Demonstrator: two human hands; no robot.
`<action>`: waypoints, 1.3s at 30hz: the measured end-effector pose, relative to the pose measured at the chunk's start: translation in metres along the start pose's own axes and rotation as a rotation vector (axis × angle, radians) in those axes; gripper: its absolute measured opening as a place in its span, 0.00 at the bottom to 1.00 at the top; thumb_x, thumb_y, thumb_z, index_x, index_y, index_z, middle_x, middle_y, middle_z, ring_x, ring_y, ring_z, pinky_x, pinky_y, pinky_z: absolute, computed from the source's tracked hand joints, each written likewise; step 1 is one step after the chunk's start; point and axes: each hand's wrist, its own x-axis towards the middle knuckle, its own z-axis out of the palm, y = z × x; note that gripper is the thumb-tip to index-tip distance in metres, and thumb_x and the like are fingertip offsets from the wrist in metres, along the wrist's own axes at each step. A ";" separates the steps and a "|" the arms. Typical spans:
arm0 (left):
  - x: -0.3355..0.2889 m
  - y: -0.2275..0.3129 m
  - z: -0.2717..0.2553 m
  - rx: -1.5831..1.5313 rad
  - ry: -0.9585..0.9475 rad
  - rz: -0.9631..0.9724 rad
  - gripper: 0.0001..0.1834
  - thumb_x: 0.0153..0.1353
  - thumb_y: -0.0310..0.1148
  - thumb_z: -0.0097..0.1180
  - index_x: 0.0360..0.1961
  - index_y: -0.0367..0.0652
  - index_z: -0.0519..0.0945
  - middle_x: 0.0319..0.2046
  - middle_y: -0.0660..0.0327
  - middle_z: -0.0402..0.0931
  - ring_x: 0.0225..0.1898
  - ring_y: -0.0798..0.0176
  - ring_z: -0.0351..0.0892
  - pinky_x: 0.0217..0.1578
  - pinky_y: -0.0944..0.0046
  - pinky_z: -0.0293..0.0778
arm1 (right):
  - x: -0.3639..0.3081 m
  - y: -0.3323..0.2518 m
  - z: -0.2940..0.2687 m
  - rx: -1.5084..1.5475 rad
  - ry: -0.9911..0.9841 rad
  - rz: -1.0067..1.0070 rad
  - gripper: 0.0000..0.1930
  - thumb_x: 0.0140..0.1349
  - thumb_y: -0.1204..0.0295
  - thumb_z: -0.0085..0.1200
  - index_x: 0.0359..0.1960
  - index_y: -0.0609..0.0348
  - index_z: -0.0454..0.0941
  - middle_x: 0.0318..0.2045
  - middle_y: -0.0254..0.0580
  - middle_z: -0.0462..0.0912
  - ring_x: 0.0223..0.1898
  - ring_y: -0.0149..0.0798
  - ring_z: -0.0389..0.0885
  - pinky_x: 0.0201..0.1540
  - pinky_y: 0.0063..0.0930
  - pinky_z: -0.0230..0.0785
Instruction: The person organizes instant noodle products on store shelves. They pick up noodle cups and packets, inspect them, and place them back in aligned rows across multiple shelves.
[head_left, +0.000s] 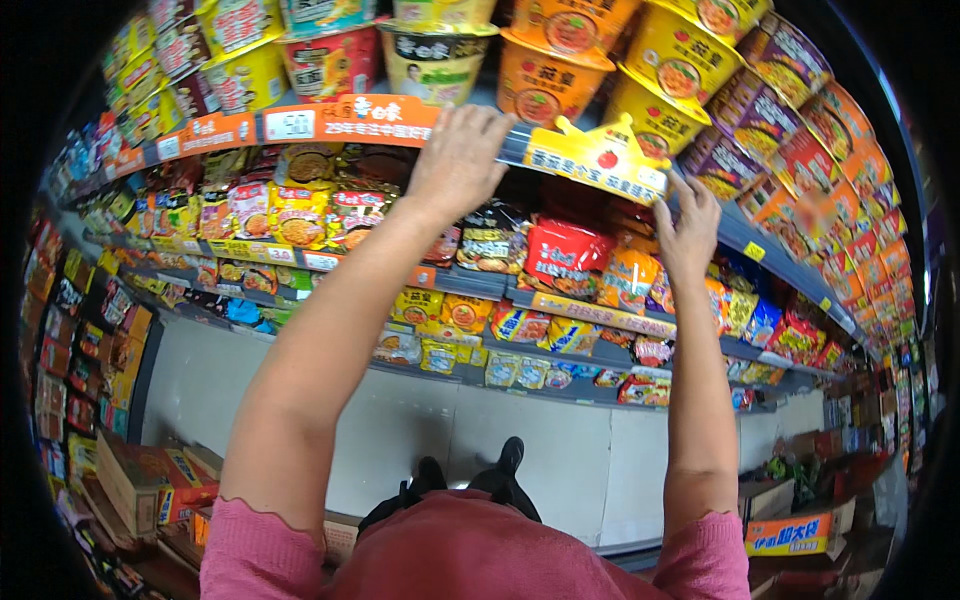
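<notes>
My left hand (460, 160) is raised to the front edge of an upper shelf (300, 125), fingers spread over the orange price strip, holding nothing. My right hand (688, 228) reaches up beside a yellow crown-shaped shelf tag (600, 158) and touches its lower right edge, fingers apart. Above the strip stand yellow and orange instant noodle bowls (545, 80). Below my hands lie red and dark noodle packets (565, 255) on the shelf beneath.
Shelves of bright snack and noodle packs (290, 215) curve from left to right. Open cardboard boxes (150, 480) sit on the floor at the lower left, and another box (790, 535) at the lower right. My dark shoes (470, 475) show below.
</notes>
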 end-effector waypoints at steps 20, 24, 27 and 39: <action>0.005 0.002 0.000 0.083 -0.042 0.013 0.31 0.56 0.36 0.67 0.60 0.43 0.72 0.55 0.52 0.72 0.61 0.47 0.68 0.65 0.49 0.62 | 0.011 0.007 0.009 0.294 0.156 -0.104 0.12 0.54 0.74 0.65 0.41 0.57 0.84 0.37 0.42 0.79 0.39 0.46 0.80 0.41 0.38 0.74; 0.010 -0.001 -0.007 0.046 -0.059 0.053 0.29 0.57 0.35 0.64 0.60 0.43 0.73 0.55 0.52 0.73 0.61 0.46 0.69 0.63 0.50 0.64 | 0.014 0.014 0.009 0.368 0.203 -0.215 0.10 0.53 0.79 0.63 0.39 0.60 0.83 0.38 0.45 0.80 0.39 0.46 0.81 0.40 0.38 0.74; 0.013 0.016 -0.010 0.076 -0.046 0.048 0.31 0.57 0.34 0.64 0.62 0.44 0.72 0.59 0.53 0.71 0.63 0.47 0.67 0.64 0.50 0.63 | 0.014 0.012 0.009 0.438 0.224 -0.130 0.12 0.53 0.81 0.62 0.40 0.62 0.83 0.38 0.46 0.80 0.41 0.47 0.80 0.46 0.36 0.74; 0.015 0.083 0.019 0.034 0.002 -0.081 0.29 0.56 0.36 0.64 0.60 0.44 0.75 0.61 0.50 0.70 0.63 0.44 0.67 0.64 0.49 0.63 | 0.021 0.022 0.004 0.605 0.052 0.011 0.05 0.58 0.82 0.58 0.35 0.61 0.82 0.33 0.45 0.82 0.36 0.43 0.83 0.43 0.32 0.74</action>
